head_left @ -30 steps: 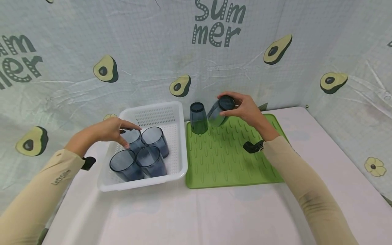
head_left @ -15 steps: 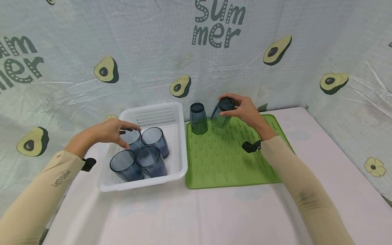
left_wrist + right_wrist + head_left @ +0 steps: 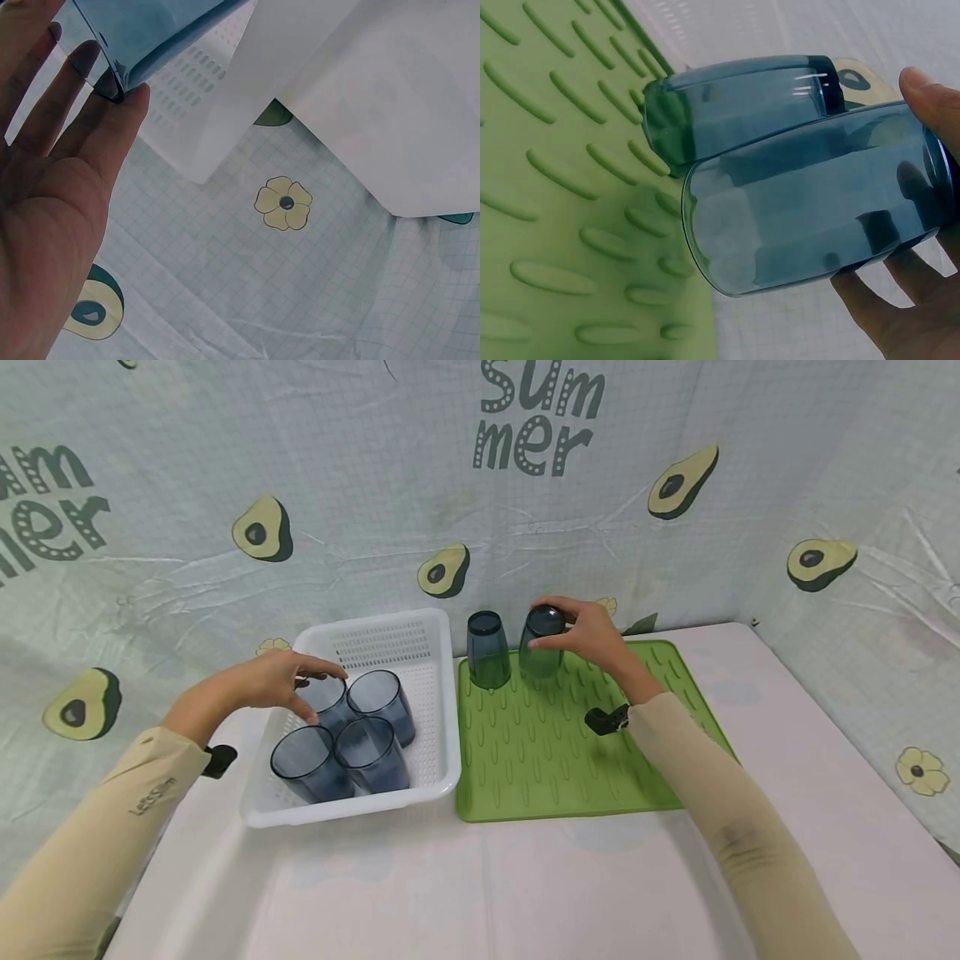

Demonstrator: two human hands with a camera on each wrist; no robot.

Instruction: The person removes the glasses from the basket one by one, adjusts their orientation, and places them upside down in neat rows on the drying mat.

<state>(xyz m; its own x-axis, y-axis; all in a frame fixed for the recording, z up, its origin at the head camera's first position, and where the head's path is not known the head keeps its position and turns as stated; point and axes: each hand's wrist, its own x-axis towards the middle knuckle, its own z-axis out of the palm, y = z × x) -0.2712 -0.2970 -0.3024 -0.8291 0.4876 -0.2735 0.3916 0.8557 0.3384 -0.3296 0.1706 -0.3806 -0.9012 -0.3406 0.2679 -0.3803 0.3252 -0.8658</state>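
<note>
My right hand grips a blue-grey drinking glass by its base end, thumb on one side and fingers on the other. That glass is upside down, its rim close over the green ridged mat. Beside it another glass stands inverted on the mat's back left corner. Inside the white basket, several similar glasses stand mouth up. My left hand holds the back left one near its rim, thumb and fingers to either side. In the left wrist view, fingertips show through this glass.
The basket sits directly left of the mat on a white-covered table. Behind both rises a cloth backdrop printed with avocados and lettering. In the basket, a front left glass leans close to its neighbours.
The right hand has lowered its glass toward the mat and turned it from tilted to nearly upright, base up. My left hand has stayed at the basket.
</note>
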